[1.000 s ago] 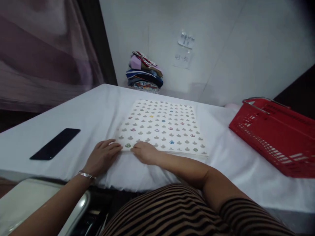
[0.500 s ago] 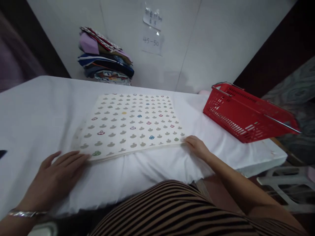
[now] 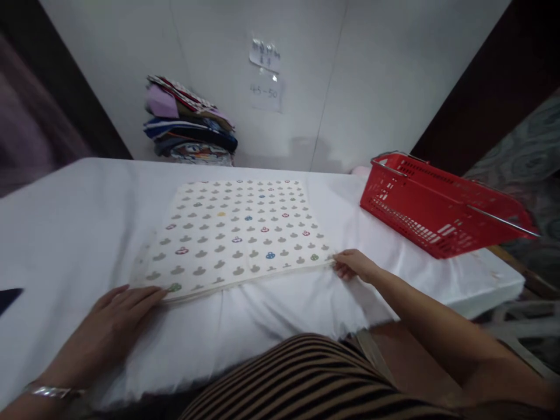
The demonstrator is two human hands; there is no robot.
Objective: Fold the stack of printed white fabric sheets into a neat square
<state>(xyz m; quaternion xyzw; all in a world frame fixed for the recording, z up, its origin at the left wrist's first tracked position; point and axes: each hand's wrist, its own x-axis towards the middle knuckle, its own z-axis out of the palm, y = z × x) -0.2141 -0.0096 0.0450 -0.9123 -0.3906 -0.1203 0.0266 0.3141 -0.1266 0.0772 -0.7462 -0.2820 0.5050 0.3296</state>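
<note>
A folded white cloth [image 3: 236,233] printed with grey and coloured mushroom-like shapes lies flat on the white-covered table. At its near left corner is my left hand [image 3: 120,315], with the fingertips on the cloth's edge and the thumb side resting beside it. My right hand [image 3: 353,265] pinches the near right corner between thumb and fingers. The cloth's near edge shows several layers between the two hands.
Behind the table's back edge stands a stack of folded clothes [image 3: 190,125]. A red basket [image 3: 441,204] with metal handles sits at the table's right. Paper signs [image 3: 266,90] hang on the wall. A dark item [image 3: 9,298] lies at the far left edge.
The whole view has shifted, so the table and cloth appear lower. My right hand's fingers now curl under the cloth's corner more. My left hand stays at the left corner.
</note>
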